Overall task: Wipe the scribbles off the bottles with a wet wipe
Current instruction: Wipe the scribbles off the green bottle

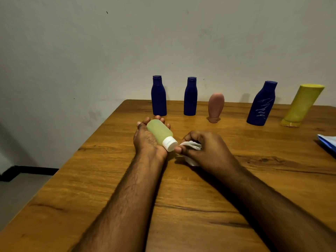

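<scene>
My left hand (145, 139) cradles a pale green bottle (160, 132) with a white cap (170, 142), tilted so the cap points toward me. Just right of the cap, my right hand (205, 148) is closed on a crumpled white wet wipe (192, 145); its thumb nearly touches the cap. At the back of the wooden table (181, 197) stand two plain dark blue bottles (158, 96) (190, 97), a pink bottle on its cap (215, 107), a blue bottle with white scribbles (261, 104) and a yellow bottle on its cap (302, 104).
A blue and white packet (327, 142) lies at the table's right edge. The table's left edge runs diagonally, with floor beyond it. A grey wall stands close behind the row of bottles.
</scene>
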